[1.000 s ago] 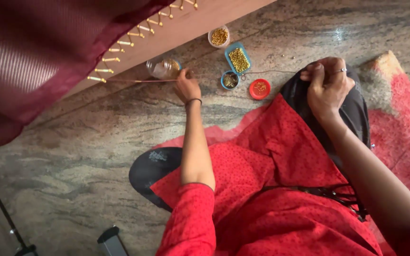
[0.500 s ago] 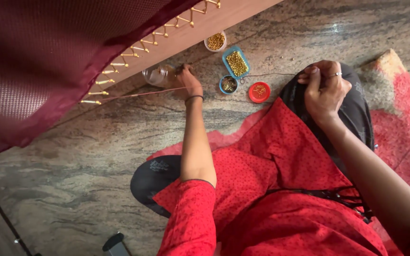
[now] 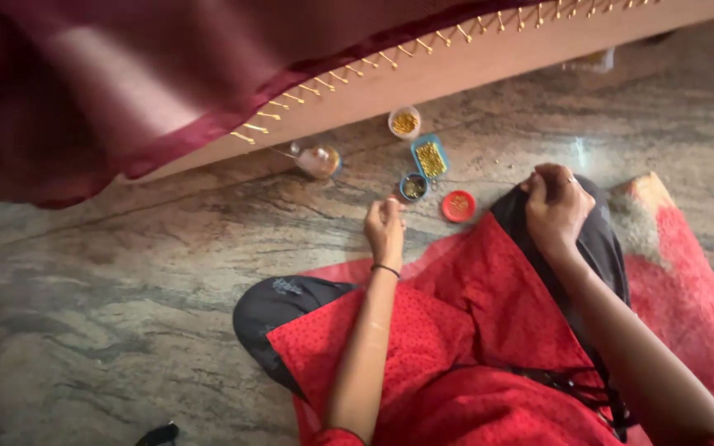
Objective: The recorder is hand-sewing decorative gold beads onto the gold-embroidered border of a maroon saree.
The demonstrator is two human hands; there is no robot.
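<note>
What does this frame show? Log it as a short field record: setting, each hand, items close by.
Setting: person seated on a stone floor, red mat under them
Left hand: left hand raised above the floor, fingers pinched together; what the grip holds is too small to tell
Right hand: right hand resting closed on the dark-clothed knee
Nearest items: small round bead pot, blue tray of gold beads, red lid, clear jar
Above: maroon fabric with gold-tasselled edge

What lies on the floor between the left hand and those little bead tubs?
Nothing visible. The left hand hovers above bare stone floor, and the small dark bead tub sits just beyond its fingers, with the red lid off to one side.
</note>
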